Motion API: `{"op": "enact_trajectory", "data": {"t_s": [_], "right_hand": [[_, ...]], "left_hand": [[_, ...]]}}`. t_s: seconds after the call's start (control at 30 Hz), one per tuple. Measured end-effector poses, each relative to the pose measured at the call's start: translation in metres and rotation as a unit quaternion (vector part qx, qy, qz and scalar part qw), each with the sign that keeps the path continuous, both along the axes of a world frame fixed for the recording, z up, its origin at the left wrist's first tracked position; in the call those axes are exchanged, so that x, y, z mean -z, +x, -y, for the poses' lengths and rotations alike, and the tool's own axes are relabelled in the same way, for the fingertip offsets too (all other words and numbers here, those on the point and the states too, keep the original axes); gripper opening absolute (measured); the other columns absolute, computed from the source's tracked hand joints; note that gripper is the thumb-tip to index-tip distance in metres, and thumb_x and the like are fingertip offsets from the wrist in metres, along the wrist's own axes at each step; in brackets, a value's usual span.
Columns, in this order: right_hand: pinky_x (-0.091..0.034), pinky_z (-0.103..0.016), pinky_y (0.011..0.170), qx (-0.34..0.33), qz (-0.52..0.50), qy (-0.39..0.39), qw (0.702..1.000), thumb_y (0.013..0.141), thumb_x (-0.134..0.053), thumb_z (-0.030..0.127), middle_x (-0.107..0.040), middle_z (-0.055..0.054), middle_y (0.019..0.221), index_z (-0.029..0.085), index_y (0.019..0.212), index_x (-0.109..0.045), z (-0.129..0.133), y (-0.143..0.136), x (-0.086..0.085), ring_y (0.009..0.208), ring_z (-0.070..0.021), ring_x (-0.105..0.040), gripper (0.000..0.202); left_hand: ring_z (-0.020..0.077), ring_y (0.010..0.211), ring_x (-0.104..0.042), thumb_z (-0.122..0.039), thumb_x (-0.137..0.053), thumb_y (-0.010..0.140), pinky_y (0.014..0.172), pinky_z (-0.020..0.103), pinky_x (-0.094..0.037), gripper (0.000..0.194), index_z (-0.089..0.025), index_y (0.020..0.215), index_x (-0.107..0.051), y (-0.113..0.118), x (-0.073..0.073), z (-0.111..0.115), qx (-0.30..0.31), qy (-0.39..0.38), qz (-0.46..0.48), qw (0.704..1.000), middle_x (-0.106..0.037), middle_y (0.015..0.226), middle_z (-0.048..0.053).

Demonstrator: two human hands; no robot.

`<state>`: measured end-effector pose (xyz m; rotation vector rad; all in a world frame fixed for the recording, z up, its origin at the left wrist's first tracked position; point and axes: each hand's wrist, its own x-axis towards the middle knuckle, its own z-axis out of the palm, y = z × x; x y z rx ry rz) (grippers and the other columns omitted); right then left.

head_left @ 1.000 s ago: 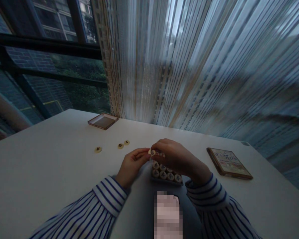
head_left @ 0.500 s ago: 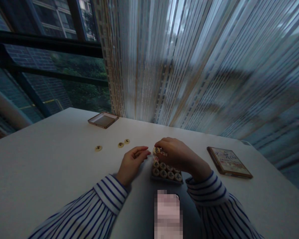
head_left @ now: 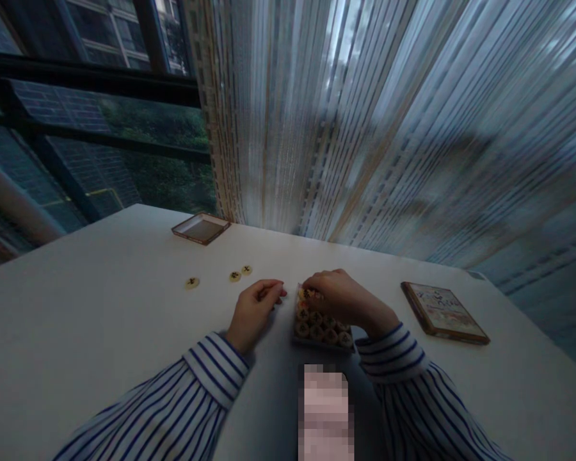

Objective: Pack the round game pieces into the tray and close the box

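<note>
An open box [head_left: 322, 347] of round wooden xiangqi pieces [head_left: 317, 331], set in rows, lies in front of me. My right hand [head_left: 338, 296] reaches over its far part, fingers closed on a xiangqi piece [head_left: 308, 293] at the far left corner. Its palm hides much of the far rows. Just left of the box is my left hand [head_left: 256, 314], thumb and fingers drawn together. What that hand holds, if anything, is hidden. On the table to its left lie three loose pieces, one apart [head_left: 192, 282] and a pair close together [head_left: 240, 273].
A shallow box lid [head_left: 201, 228] lies at the table's far left edge. To the right is a flat case [head_left: 445, 312] with a printed cover. A blurred-out phone-like object [head_left: 325, 410] lies near me. Behind the white table [head_left: 125, 320] hang string curtains [head_left: 288, 128].
My right hand has lowered the piece into the box's far left corner. My left hand's fingertips have drawn closer together. The view has shifted slightly.
</note>
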<state>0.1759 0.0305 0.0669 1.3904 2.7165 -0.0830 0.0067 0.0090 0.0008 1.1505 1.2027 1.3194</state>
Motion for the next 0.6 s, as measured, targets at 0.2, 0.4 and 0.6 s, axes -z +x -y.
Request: {"op": "enact_trajectory", "data": {"t_s": [0.2, 0.4, 0.6], "right_hand": [[-0.034, -0.032, 0.078, -0.004, 0.014, -0.005, 1.0, 0.083, -0.044, 0.027, -0.067, -0.006, 0.097, 0.021, 0.094, -0.063, -0.0016, 0.0, 0.0048, 0.094, -0.0208, -0.059, 0.023], [-0.033, -0.033, 0.078, -0.004, 0.015, -0.007, 1.0, 0.082, -0.044, 0.026, -0.067, -0.006, 0.095, 0.021, 0.092, -0.062, -0.001, 0.0004, 0.006, 0.092, -0.0208, -0.058, 0.021], [-0.034, -0.034, 0.078, -0.004, 0.015, -0.007, 1.0, 0.081, -0.044, 0.025, -0.068, -0.007, 0.093, 0.02, 0.09, -0.063, -0.0011, 0.0, 0.0072, 0.091, -0.0216, -0.059, 0.021]], "left_hand": [[0.0126, 0.058, -0.056, -0.038, -0.063, 0.066, 0.056, 0.024, -0.041, 0.027, -0.013, 0.077, -0.064, -0.0015, -0.0014, -0.0012, -0.014, -0.006, 0.002, 1.0, -0.067, 0.067, 0.004], [0.0125, 0.058, -0.056, -0.039, -0.063, 0.067, 0.056, 0.024, -0.041, 0.029, -0.013, 0.077, -0.064, -0.0017, -0.0019, -0.001, -0.027, -0.002, 0.001, 1.0, -0.066, 0.066, 0.003], [0.0126, 0.058, -0.056, -0.04, -0.063, 0.066, 0.055, 0.024, -0.041, 0.03, -0.013, 0.077, -0.064, -0.0023, -0.0017, -0.0016, -0.031, -0.001, -0.001, 1.0, -0.066, 0.066, 0.004]]}}
